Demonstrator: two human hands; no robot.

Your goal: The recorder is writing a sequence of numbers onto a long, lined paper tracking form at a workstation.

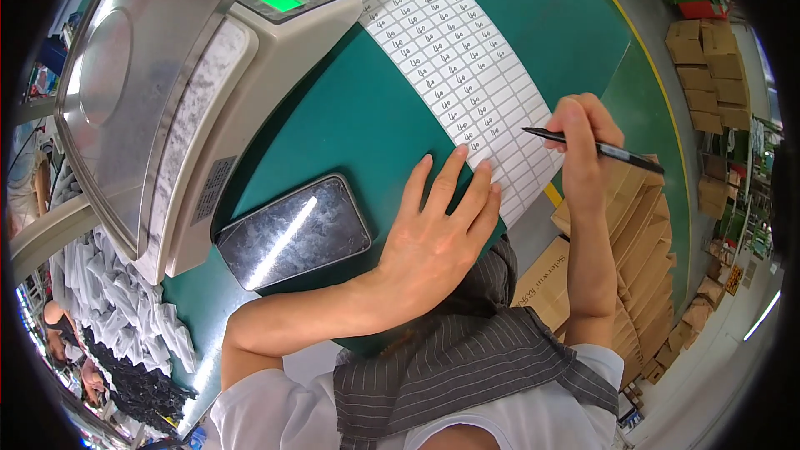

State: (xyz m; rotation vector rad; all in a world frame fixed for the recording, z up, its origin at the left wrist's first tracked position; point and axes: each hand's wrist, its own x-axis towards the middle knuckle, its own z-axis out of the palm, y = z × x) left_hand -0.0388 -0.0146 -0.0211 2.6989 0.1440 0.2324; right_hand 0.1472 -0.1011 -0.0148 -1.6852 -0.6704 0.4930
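A long sheet of white labels (pixel 508 171) runs across the green table, with handwritten marks on many of its cells and blank cells toward its near right part. My left hand (pixel 446 229) lies flat with its fingers spread, the fingertips on the sheet's left edge. Above the sheet's right edge, my right hand (pixel 583 137) grips a black pen (pixel 621 154), its tip pointing left over the blank cells. A dark smartphone (pixel 296 233) with a glossy, smudged screen rests on the table, left of my left hand.
A weighing scale (pixel 242 108) with a clear cover and green displays stands at the left. Grey-white fabric pieces (pixel 117 292) and black ones (pixel 137 375) are heaped beyond it. Cardboard boxes (pixel 633 250) stand at the right, and more cartons (pixel 708 67) are stacked across the aisle.
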